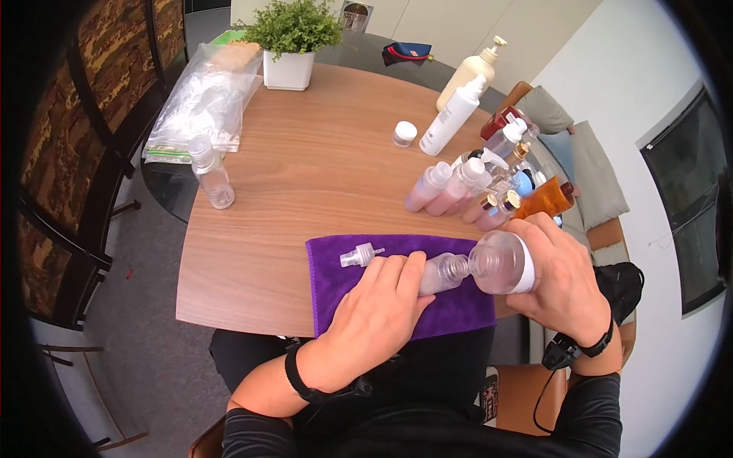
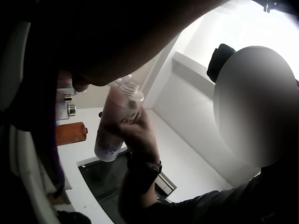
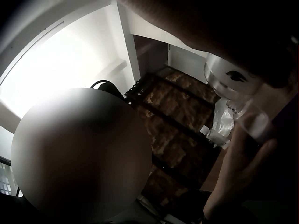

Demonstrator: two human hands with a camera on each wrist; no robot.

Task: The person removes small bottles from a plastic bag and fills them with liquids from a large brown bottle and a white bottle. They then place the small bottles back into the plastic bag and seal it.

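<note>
My left hand [image 1: 374, 309] grips a small clear bottle [image 1: 437, 278] over the purple cloth [image 1: 328, 294], its threaded neck pointing right. In my right hand [image 1: 569, 278] is a larger clear bottle [image 1: 500, 263], tipped so its uncapped mouth meets the small bottle's neck. The left wrist view shows this larger bottle [image 2: 108, 135] with a pinkish tint, lettering and the right fingers wrapped round it. Seen from the right wrist, the left fingers curl round the small bottle [image 3: 254, 125]. A clear spray pump top [image 1: 359, 255] lies on the cloth, left of the hands.
Several pink-tinted bottles [image 1: 450, 191] and an orange tube [image 1: 546, 200] crowd the table's right side. Behind them stand a white bottle [image 1: 452, 118], a cream pump bottle [image 1: 466, 76] and a small jar [image 1: 405, 134]. Leftward are a clear bottle [image 1: 212, 174], plastic bag [image 1: 206, 99] and potted plant [image 1: 289, 70].
</note>
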